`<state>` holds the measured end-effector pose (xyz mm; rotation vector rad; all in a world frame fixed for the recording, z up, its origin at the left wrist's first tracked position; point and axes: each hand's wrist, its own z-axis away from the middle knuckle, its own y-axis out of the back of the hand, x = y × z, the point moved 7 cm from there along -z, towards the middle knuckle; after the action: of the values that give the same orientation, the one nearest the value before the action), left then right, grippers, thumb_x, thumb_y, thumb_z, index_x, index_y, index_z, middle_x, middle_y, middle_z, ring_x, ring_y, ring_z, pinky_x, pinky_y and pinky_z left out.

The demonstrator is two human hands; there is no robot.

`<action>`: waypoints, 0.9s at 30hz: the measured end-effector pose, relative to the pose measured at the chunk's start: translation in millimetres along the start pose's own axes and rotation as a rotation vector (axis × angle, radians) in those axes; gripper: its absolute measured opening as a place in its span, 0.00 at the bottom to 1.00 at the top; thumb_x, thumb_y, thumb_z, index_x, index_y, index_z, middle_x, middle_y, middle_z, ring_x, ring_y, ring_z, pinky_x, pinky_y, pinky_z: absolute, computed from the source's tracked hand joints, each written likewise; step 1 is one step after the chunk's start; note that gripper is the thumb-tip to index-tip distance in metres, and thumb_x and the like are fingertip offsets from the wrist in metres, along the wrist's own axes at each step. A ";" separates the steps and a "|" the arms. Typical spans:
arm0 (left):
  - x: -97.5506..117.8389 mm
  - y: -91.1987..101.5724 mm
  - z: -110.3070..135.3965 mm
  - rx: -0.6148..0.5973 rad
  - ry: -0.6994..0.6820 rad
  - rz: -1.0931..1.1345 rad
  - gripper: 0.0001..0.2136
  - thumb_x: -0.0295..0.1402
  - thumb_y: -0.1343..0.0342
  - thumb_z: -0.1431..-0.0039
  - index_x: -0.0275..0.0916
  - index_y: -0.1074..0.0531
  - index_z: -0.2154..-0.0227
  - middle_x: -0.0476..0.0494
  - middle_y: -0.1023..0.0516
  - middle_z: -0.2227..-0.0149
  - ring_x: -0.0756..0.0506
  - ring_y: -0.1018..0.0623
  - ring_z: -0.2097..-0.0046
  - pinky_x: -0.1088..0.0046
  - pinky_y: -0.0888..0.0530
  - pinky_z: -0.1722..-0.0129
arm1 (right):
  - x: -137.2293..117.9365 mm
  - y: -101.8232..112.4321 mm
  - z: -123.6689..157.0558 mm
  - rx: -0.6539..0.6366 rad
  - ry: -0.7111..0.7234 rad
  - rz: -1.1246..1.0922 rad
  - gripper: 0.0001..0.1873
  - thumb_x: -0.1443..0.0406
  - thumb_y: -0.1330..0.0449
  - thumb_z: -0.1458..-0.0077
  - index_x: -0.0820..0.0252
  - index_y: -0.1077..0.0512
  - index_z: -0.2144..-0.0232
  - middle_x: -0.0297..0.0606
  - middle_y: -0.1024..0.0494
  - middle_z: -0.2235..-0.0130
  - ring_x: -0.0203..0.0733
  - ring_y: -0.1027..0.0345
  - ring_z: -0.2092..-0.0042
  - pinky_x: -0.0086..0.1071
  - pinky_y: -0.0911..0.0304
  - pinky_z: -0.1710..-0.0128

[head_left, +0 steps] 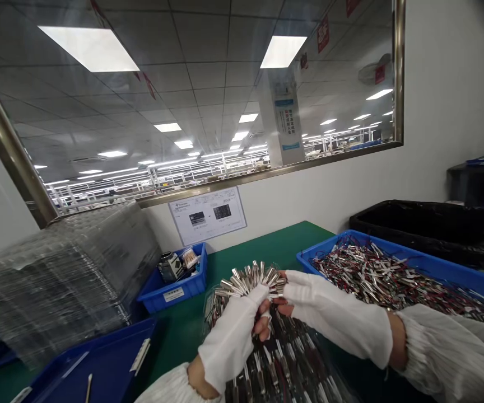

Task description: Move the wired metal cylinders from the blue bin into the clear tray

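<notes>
Both my hands wear white gloves with bare fingertips. My left hand [236, 330] is closed around a fanned bunch of small silver metal parts [250, 279], held up over a clear plastic tray [284, 358] filled with rows of the same parts. My right hand [334, 319] reaches in from the right, its fingers pinched on the right side of the bunch, next to the left hand's fingertips.
A large blue bin [397, 274] of loose wired metal parts sits at right, with a black-lined bin [431, 224] behind it. A small blue bin [175, 282] stands at centre left, a tall stack of clear trays [65, 274] at left, and a blue tray [94, 364] at the near left. The table has a green mat [279, 240].
</notes>
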<state>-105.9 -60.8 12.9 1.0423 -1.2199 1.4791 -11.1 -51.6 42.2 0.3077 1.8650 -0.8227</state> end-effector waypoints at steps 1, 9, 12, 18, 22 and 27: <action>0.2 0.1 -0.9 0.021 -0.024 -0.025 0.13 0.38 0.52 0.52 0.37 0.43 0.84 0.55 0.42 0.85 0.57 0.45 0.87 0.78 0.43 0.86 | 1.4 -1.4 -0.9 -0.021 0.012 -0.047 0.14 0.65 0.43 0.55 0.62 0.36 0.62 0.40 0.30 0.65 0.37 0.35 0.64 0.33 0.41 0.60; -13.5 2.0 -8.7 0.079 -0.060 -0.247 0.17 0.42 0.49 0.55 0.36 0.40 0.89 0.52 0.42 0.92 0.54 0.39 0.86 0.75 0.39 0.80 | 17.7 11.3 -7.3 0.194 0.041 -0.052 0.29 0.65 0.36 0.67 0.61 0.38 0.59 0.36 0.28 0.73 0.40 0.34 0.72 0.33 0.39 0.71; -13.8 -2.8 -6.3 0.020 -0.033 -0.184 0.16 0.41 0.50 0.54 0.35 0.40 0.88 0.53 0.43 0.92 0.54 0.40 0.86 0.77 0.40 0.82 | 18.2 12.0 -6.7 0.233 0.019 -0.066 0.23 0.63 0.38 0.65 0.63 0.36 0.62 0.35 0.29 0.76 0.36 0.36 0.75 0.31 0.40 0.74; -7.8 -7.7 1.1 -0.023 0.056 -0.043 0.15 0.39 0.49 0.54 0.36 0.43 0.86 0.56 0.44 0.87 0.58 0.46 0.88 0.80 0.47 0.88 | 12.7 23.8 -9.5 0.248 0.031 0.155 0.06 0.65 0.43 0.59 0.65 0.33 0.77 0.33 0.32 0.78 0.29 0.41 0.78 0.24 0.46 0.78; -4.4 -9.4 6.1 -0.037 0.081 -0.052 0.11 0.37 0.48 0.54 0.37 0.43 0.82 0.58 0.45 0.86 0.59 0.48 0.88 0.82 0.50 0.89 | 5.0 23.4 -13.4 0.179 -0.009 0.360 0.05 0.67 0.44 0.60 0.66 0.34 0.79 0.32 0.34 0.80 0.26 0.46 0.83 0.23 0.51 0.82; 1.2 -7.9 9.8 -0.066 0.092 -0.054 0.13 0.38 0.48 0.56 0.37 0.45 0.83 0.58 0.46 0.86 0.59 0.50 0.87 0.82 0.51 0.89 | -5.3 30.7 -15.0 0.169 -0.031 0.457 0.04 0.68 0.44 0.63 0.65 0.36 0.80 0.33 0.33 0.80 0.27 0.46 0.84 0.24 0.52 0.84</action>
<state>-97.9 -69.8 17.2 0.9459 -1.1591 1.4197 -2.5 -18.3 38.2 0.7906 1.6084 -0.6615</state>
